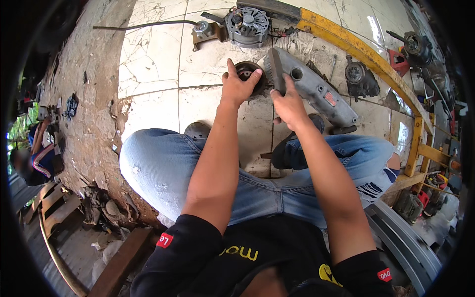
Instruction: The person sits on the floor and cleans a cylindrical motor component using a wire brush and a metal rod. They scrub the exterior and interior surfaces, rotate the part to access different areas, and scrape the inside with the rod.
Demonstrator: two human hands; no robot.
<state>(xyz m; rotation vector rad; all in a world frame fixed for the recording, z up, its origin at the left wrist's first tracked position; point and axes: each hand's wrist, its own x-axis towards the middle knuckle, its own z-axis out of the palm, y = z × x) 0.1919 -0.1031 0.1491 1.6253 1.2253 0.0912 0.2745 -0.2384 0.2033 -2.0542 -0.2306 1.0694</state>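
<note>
My left hand [239,88] holds a dark round metal part [260,84] on the tiled floor, with the thumb reaching over its hollow face and another finger along its left side. A reddish spot shows inside the hollow. My right hand [290,105] is closed round the near end of a long brush [277,69]. The brush points away from me, and its bristles face left, close to the round part's right edge. Whether they touch it I cannot tell. Just right of the brush lies a long grey metal cover [316,89] with a round hole.
An alternator [247,27] and a bracket with a rod [202,30] lie at the far side. A yellow metal frame [356,44] curves along the right. Another metal part [357,76] sits inside it. Bare ground [94,99] borders the tiles. A person [39,161] is at the far left.
</note>
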